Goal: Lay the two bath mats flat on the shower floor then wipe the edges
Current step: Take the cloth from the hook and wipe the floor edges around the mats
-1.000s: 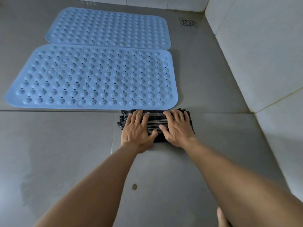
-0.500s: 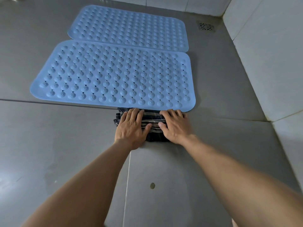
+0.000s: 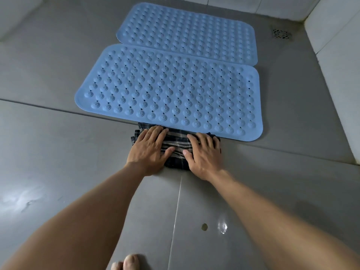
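Soft plaid cloth (image 3: 176, 148) is lying on the floor (image 3: 58, 152), touching the near mat's (image 3: 171, 90) front edge; left hand (image 3: 149, 150) and right hand (image 3: 203, 153) are pressing flat, fingers spread. It looks limp, best pushed under palms.

Cloth (image 3: 176, 147), hands, seemingly further left along mat (image 3: 167, 94).

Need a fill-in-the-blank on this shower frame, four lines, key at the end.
1. Both hands, left hand and right hand, press flat on a folded ____.
2. The cloth lies against the long edge of the ____ mat.
3. The near mat and far mat are both ____ in colour.
4. The floor drain sits near the far ____ corner.

Missing words: cloth; near; blue; right
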Demonstrator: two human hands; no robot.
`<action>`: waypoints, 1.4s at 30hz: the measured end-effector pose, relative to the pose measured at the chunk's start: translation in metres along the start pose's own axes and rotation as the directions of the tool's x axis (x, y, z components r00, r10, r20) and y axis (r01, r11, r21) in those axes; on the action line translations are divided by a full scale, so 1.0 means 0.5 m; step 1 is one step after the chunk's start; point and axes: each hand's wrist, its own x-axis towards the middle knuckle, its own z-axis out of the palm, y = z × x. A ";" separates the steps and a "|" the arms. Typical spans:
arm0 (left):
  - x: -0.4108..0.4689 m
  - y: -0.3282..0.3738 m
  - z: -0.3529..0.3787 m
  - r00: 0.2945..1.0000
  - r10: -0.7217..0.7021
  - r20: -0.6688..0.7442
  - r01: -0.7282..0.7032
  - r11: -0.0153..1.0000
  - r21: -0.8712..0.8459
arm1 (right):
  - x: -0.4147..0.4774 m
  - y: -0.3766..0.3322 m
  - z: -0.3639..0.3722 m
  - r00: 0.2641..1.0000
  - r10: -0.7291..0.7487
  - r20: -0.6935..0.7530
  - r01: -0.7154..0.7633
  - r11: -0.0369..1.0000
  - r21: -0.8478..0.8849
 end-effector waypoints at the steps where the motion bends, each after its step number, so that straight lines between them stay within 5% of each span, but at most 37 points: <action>1: -0.002 -0.021 -0.004 1.000 -0.004 0.003 0.004 1.000 0.003 | 0.007 -0.018 0.005 1.000 -0.007 0.001 0.007 1.000 0.001; 15: -0.041 -0.238 -0.055 0.998 -0.022 0.055 0.021 1.000 0.011 | 0.081 -0.200 0.044 0.989 -0.129 0.065 0.117 0.980 0.163; 33: -0.066 -0.525 -0.115 0.977 -0.041 0.210 0.022 0.995 0.096 | 0.175 -0.445 0.076 0.981 -0.183 0.069 0.170 0.973 0.159; 42: -0.072 -0.652 -0.156 0.950 -0.082 0.301 0.022 0.980 0.196 | 0.238 -0.556 0.054 0.918 -0.256 0.304 0.238 0.967 0.094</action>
